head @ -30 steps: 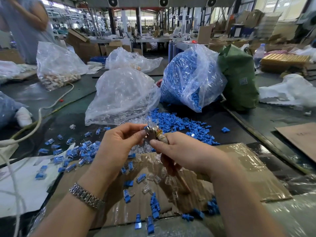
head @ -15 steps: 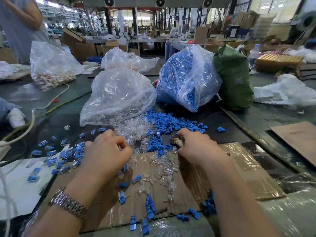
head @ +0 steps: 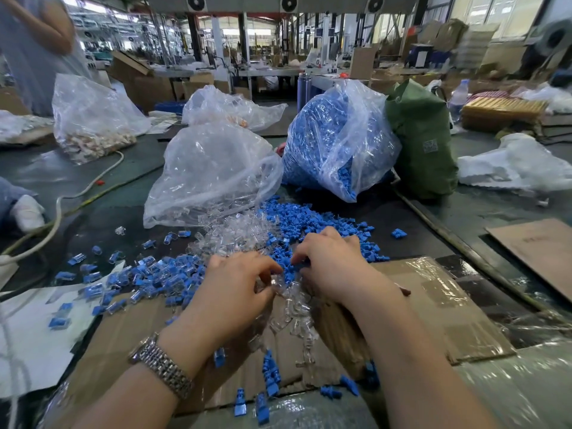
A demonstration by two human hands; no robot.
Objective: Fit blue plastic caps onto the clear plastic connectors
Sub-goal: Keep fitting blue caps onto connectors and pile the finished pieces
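- Blue caps (head: 322, 224) lie in a loose heap on the table beyond the cardboard sheet (head: 433, 305), with many more in the clear bag (head: 337, 140) behind them. I only have the head view to work from.
- Clear connectors (head: 235, 233) spill from the mouth of the other clear bag (head: 210, 171), beside the blue heap, and a trail of them runs down between my hands onto the cardboard.
- My left hand (head: 235, 283) is knuckles-up with its fingers curled into the connectors; I cannot tell whether it has hold of one.
- My right hand (head: 331, 267) is also curled, its fingertips down among the blue caps where they meet the clear parts; whether it pinches a cap is hidden.
- Finished pieces, by my reading: the capped connectors (head: 161, 274) scattered to the left, clear bodies with blue ends, a fair pile.
- Left to do, I judge, is far the larger share: both bags look well filled, so the job is early.
- Writing: the green sack (head: 424, 140) carries a small white label, too small to read. No brand is legible anywhere.
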